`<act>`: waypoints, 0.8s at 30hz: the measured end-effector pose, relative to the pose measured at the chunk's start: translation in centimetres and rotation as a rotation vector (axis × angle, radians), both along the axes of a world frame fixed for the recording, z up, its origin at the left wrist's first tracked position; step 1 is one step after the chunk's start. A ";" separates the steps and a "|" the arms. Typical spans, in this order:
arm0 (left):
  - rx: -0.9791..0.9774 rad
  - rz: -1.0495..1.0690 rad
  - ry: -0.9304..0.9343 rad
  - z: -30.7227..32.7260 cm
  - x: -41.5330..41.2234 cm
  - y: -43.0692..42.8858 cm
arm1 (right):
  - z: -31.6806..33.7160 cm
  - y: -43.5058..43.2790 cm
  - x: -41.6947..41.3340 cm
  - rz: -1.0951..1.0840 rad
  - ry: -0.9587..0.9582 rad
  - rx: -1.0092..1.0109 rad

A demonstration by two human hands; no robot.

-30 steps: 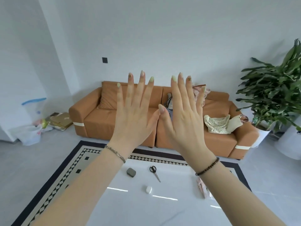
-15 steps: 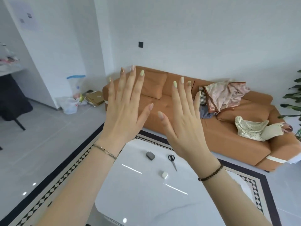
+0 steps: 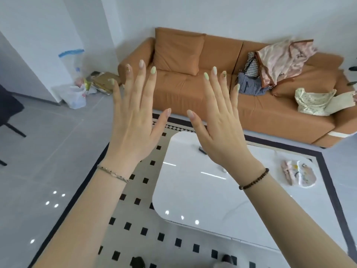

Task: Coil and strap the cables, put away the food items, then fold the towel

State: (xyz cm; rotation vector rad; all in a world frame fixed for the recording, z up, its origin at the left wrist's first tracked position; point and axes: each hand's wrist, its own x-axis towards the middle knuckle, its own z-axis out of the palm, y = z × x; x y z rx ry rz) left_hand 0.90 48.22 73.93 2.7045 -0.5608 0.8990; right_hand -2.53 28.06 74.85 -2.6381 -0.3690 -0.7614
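- At the far left, a black chair (image 3: 9, 111) and a white plastic bag (image 3: 74, 97) stand on the grey floor by the wall, well apart from your work.
- Your left hand (image 3: 133, 120) is raised with its back toward you, fingers (image 3: 140, 78) straight and spread, holding nothing. It looks like a ready pose, since no task item is touched yet.
- The glossy white rounded desk (image 3: 193, 190) lies below and between your hands, so both can drop straight onto it.
- Your right hand (image 3: 218, 132) matches the left, spread and empty. It hides part of the desk. Only the edge of a small dark object (image 3: 202, 149) shows beside it, and you cannot tell what it is.
- A pastel patterned cloth (image 3: 298, 174), probably the towel, lies bunched near the desk's right edge. No cables or food are in view.
- The orange-brown leather sofa (image 3: 179, 84) behind carries a heap of clothes (image 3: 278, 62) and a cream floral bag (image 3: 313, 101). Nothing there blocks your reach.
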 end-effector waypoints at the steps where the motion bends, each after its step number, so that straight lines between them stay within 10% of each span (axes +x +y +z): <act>1: 0.008 -0.031 0.022 -0.5 0.7 2.0 | -0.6 1.9 0.5 -0.030 0.011 0.013; 24: 0.101 -0.261 0.239 -5.4 27.9 14.5 | -8.4 17.0 24.9 -0.274 0.248 0.173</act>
